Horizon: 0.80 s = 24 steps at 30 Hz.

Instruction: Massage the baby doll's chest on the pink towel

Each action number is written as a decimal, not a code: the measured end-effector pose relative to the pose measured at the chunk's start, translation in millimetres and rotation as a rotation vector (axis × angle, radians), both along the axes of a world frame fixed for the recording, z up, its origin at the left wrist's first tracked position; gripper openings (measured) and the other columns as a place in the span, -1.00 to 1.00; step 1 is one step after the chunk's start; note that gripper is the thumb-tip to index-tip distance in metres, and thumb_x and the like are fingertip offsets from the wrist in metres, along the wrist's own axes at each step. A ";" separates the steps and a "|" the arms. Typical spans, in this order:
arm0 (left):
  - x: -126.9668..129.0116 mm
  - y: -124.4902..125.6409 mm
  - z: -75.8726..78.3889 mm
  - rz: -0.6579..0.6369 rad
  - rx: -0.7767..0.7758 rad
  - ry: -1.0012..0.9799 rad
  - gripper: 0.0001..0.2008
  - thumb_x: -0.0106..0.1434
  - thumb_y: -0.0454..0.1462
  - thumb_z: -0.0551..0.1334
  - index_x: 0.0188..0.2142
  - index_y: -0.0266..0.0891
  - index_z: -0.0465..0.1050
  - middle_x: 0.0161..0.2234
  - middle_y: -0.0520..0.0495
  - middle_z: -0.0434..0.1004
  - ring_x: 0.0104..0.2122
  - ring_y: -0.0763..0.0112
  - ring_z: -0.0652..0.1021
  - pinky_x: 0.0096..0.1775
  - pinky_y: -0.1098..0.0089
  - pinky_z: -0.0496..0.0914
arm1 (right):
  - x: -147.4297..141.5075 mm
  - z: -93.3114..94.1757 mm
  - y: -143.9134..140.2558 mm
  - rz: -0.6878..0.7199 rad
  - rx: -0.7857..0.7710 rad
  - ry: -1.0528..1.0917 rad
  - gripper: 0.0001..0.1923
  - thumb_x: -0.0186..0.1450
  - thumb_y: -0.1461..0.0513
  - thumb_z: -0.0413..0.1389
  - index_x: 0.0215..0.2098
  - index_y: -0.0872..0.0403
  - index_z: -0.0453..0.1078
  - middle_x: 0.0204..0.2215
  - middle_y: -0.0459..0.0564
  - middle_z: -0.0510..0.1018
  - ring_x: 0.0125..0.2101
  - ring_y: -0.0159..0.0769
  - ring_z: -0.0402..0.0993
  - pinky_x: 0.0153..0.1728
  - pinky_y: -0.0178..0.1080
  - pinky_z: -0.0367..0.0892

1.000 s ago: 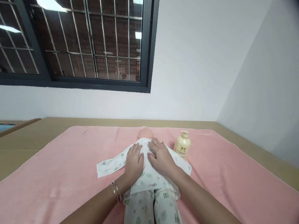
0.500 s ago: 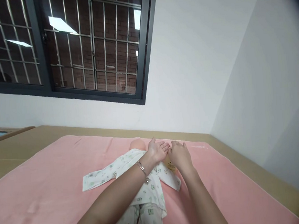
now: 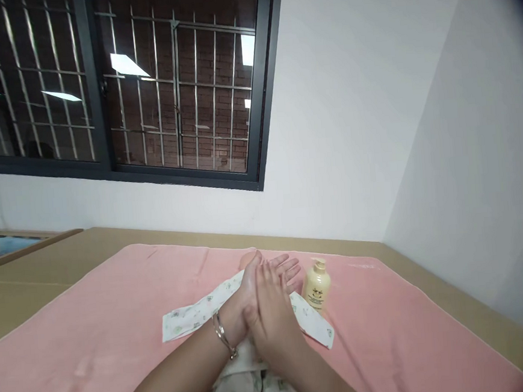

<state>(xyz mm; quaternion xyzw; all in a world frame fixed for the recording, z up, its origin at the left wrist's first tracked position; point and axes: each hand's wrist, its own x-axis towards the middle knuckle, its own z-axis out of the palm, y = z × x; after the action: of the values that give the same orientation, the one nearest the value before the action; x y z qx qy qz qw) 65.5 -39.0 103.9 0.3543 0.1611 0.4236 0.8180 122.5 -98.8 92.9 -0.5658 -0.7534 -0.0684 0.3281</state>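
Left hand (image 3: pixel 250 284) spread palm-up, overlaid by the flattened right hand (image 3: pixel 273 319), nothing gripped by either, clothed doll (image 3: pixel 245 357) laid below on pink cloth (image 3: pixel 118 328), pump bottle (image 3: pixel 316 283) placed beside its sleeve (image 3: pixel 314 324)

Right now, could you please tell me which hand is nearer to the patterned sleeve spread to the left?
Left. The left hand is just right of the patterned sleeve; the right hand, laid against the left palm, is farther right.

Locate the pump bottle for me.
In the head view, the pump bottle stands right of centre on the pink blanket, just right of the left hand and just beyond a patterned white sleeve.
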 end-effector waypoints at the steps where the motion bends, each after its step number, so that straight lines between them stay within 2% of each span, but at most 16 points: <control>1: -9.9 -9.3 -0.1 0.015 0.003 -0.015 -0.45 0.33 -0.08 -0.09 0.31 0.04 -0.04 0.28 0.04 0.17 0.32 0.23 0.10 0.27 0.13 0.11 | -8.2 1.6 -4.1 0.078 0.052 -0.011 -0.29 0.41 -0.01 -0.20 0.39 0.19 -0.21 0.36 0.14 -0.21 0.34 0.02 -0.38 0.27 0.19 -0.19; 2: -18.1 -19.2 1.5 0.012 0.009 -0.038 -0.46 0.34 -0.09 -0.10 0.31 0.09 -0.07 0.29 0.10 0.14 0.33 0.28 0.08 0.28 0.17 0.10 | -12.1 4.8 -5.2 0.131 0.094 -0.010 -0.30 0.42 0.00 -0.19 0.40 0.16 -0.22 0.36 0.12 -0.19 0.35 0.00 -0.37 0.27 0.19 -0.20; 4: -30.8 -37.6 11.3 -0.084 0.023 -0.088 -0.47 0.35 -0.10 -0.11 0.30 0.06 -0.03 0.30 0.08 0.14 0.32 0.26 0.10 0.29 0.15 0.07 | -9.0 13.9 1.0 0.141 0.149 0.033 -0.38 0.44 0.04 -0.23 0.38 0.10 -0.13 0.35 0.08 -0.08 0.35 -0.06 -0.29 0.28 0.19 -0.25; 7: -48.3 -50.9 39.7 -0.254 0.038 -0.149 -0.45 0.35 -0.04 -0.06 0.25 -0.21 0.14 0.25 -0.16 0.22 0.28 0.13 0.20 0.29 0.09 0.05 | 2.2 24.0 17.0 -0.008 0.193 0.133 -0.43 0.46 0.07 -0.29 0.34 0.15 0.02 0.33 0.13 0.00 0.34 -0.08 -0.23 0.28 0.22 -0.25; 9: -62.0 -47.5 57.8 -0.300 0.042 -0.212 -0.40 0.35 0.01 -0.08 0.23 -0.33 0.16 0.22 -0.28 0.24 0.25 0.08 0.24 0.29 0.06 0.03 | -1.3 22.4 17.4 -0.058 0.249 0.123 -0.40 0.45 0.08 -0.28 0.34 0.24 -0.02 0.34 0.21 -0.07 0.34 -0.02 -0.29 0.26 0.25 -0.25; 11: -72.7 -39.0 65.8 -0.257 0.033 -0.230 -0.36 0.36 0.02 -0.11 0.23 -0.40 0.12 0.22 -0.35 0.23 0.25 0.09 0.25 0.29 0.07 0.03 | -15.8 15.3 4.7 0.003 0.310 0.038 -0.38 0.44 0.12 -0.26 0.37 0.27 -0.16 0.35 0.23 -0.18 0.34 0.03 -0.37 0.25 0.26 -0.25; 12: -74.8 -35.0 64.5 -0.212 0.030 -0.211 -0.35 0.36 0.02 -0.12 0.24 -0.42 0.11 0.22 -0.36 0.23 0.25 0.11 0.25 0.29 0.08 0.03 | -24.7 11.1 -4.7 0.091 0.335 -0.034 -0.36 0.43 0.13 -0.24 0.38 0.26 -0.21 0.36 0.22 -0.22 0.34 0.07 -0.39 0.25 0.28 -0.25; 14: -70.2 -31.4 52.7 -0.123 0.032 -0.142 -0.34 0.35 0.04 -0.14 0.26 -0.36 0.08 0.23 -0.31 0.24 0.27 0.13 0.21 0.30 0.08 0.03 | -38.9 5.6 -23.0 0.220 0.335 -0.123 -0.26 0.40 0.07 -0.16 0.39 0.26 -0.31 0.36 0.23 -0.27 0.33 0.14 -0.40 0.24 0.28 -0.21; 17: -49.3 -39.1 26.9 0.011 0.047 -0.072 -0.41 0.32 0.08 -0.14 0.25 -0.04 0.14 0.22 -0.07 0.28 0.30 0.15 0.15 0.31 0.04 0.02 | -37.4 9.2 -31.6 0.309 0.267 -0.176 -0.29 0.40 0.04 -0.15 0.40 0.13 -0.27 0.37 0.13 -0.22 0.34 0.10 -0.36 0.25 0.25 -0.20; 19: -39.2 -46.6 17.7 0.052 0.045 -0.043 -0.45 0.30 0.09 -0.10 0.20 0.06 0.22 0.18 -0.01 0.34 0.28 0.15 0.20 0.29 0.08 0.10 | -22.1 15.7 -20.5 0.266 0.201 -0.144 -0.39 0.43 0.08 -0.20 0.39 0.03 -0.18 0.36 0.03 -0.12 0.34 -0.01 -0.29 0.28 0.21 -0.25; 22: -43.7 -45.6 21.7 -0.068 -0.016 0.010 -0.43 0.30 0.08 -0.06 0.13 -0.15 0.32 0.08 -0.17 0.43 0.19 0.06 0.35 0.21 0.03 0.24 | 3.4 17.0 9.2 0.112 0.138 -0.062 -0.45 0.44 0.11 -0.25 0.36 0.06 -0.04 0.35 0.04 -0.06 0.34 -0.08 -0.25 0.29 0.16 -0.30; 24: -55.1 -33.3 27.1 -0.074 -0.117 0.071 -0.45 0.30 0.05 -0.07 0.05 -0.27 0.37 -0.01 -0.27 0.49 0.10 0.07 0.44 0.14 0.05 0.32 | 11.5 8.1 26.2 0.007 -0.009 0.003 -0.44 0.45 0.10 -0.26 0.36 0.10 -0.03 0.35 0.07 -0.06 0.34 -0.09 -0.24 0.30 0.11 -0.23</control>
<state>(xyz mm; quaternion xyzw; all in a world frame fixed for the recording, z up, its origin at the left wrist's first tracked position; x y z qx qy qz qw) 10.4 -72.3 131.0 0.3264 0.2016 0.3702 0.8460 134.0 -72.6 101.0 -0.5648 -0.7551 -0.0628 0.3270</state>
